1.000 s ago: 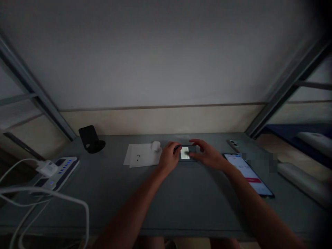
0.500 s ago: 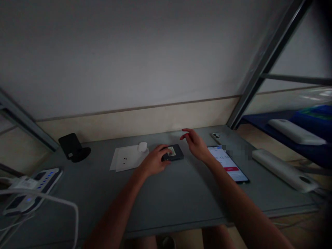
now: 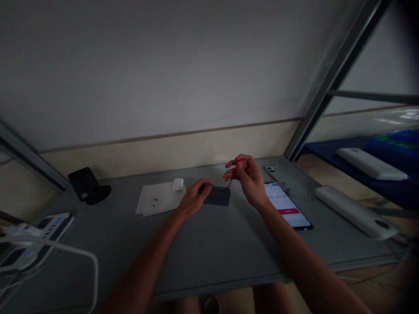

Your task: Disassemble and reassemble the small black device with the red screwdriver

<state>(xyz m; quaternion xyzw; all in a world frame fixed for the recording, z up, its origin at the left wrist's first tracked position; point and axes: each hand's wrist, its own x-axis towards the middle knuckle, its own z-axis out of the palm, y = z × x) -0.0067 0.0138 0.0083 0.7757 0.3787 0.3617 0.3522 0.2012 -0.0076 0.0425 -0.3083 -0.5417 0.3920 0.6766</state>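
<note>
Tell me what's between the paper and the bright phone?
Head view: left hand holding a dark box, right hand pinching a red tool.

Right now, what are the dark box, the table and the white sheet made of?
The dark box held by the left hand looks like matte plastic: dull, ribbed top, no shine. The table seems painted metal or laminate, smooth grey with a soft sheen; I cannot tell which. The white sheet looks like paper: thin, flat, matte.
</note>
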